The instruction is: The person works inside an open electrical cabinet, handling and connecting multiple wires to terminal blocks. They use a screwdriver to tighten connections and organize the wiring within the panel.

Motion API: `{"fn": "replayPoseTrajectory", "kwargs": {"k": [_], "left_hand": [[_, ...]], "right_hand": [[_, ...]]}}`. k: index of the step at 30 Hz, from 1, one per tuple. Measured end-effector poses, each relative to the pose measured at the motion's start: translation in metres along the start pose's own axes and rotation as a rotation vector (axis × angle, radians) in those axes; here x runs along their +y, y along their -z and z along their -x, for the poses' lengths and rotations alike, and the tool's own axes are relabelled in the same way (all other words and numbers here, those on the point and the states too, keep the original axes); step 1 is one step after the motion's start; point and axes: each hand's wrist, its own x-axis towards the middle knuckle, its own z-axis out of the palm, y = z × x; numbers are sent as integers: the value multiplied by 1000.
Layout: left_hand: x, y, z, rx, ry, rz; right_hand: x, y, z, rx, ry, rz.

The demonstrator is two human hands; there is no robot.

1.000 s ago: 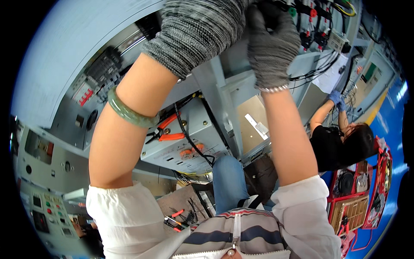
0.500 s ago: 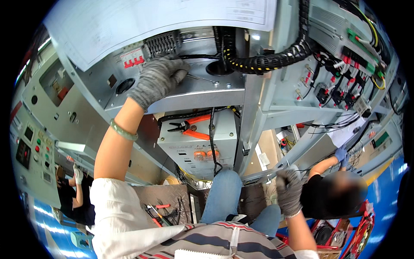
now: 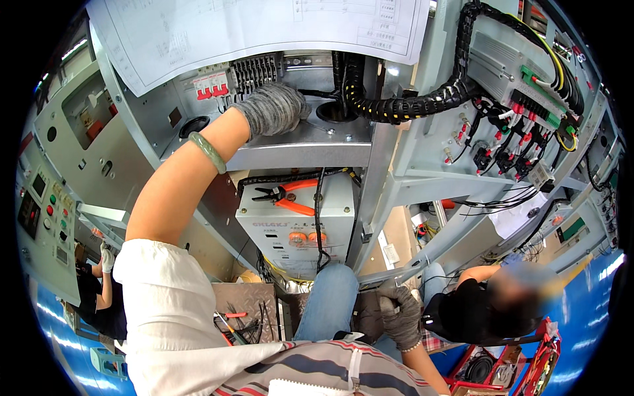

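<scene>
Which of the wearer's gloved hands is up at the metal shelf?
The left hand, on the arm wearing the green bangle, is at the metal shelf; the right hand is low, near the blue jeans.

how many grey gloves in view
2: one on the left hand, at the metal shelf; one on the right hand, lower down, right of the left knee. Others may be hidden behind the cabinets.
</scene>
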Motion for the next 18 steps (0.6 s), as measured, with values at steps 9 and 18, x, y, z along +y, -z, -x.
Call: {"fn": "replayPoseTrajectory", "kwargs": {"k": [9, 18], "left_hand": [[12, 10, 41, 447, 19, 32], [113, 60, 53, 343, -303, 797]], "right_hand": [[-3, 22, -15, 78, 87, 4], [-90, 58, -90, 179, 443, 237]]}}
